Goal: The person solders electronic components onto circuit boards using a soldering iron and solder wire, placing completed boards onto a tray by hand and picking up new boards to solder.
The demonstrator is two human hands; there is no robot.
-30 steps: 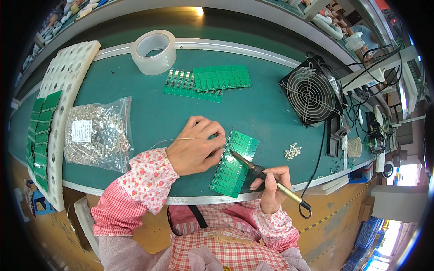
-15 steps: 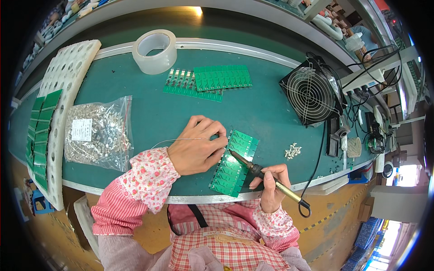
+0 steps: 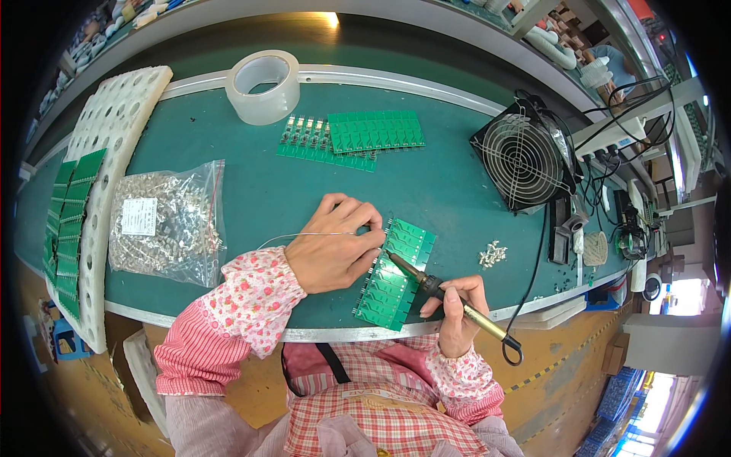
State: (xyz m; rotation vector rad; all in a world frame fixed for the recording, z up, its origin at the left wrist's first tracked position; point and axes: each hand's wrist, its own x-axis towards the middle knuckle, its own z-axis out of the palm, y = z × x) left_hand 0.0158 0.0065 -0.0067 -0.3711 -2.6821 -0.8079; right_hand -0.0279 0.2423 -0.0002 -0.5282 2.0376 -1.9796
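at the counter's (image 3: 251,190) near edge the left hand (image 3: 335,255) presses the green circuit board (image 3: 396,274) flat, fingers pinched on a thin solder wire (image 3: 304,236) fed to the joint, while the right hand (image 3: 457,305) grips the soldering iron (image 3: 434,288) pen-like, tip on the board.

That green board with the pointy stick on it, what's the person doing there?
A person is soldering. The right hand holds a soldering iron with its tip against a green circuit board panel on the teal bench. The left hand feeds a thin solder wire toward the same spot. More green boards, a bag of small metal parts, a tape roll and a small fan sit nearby.
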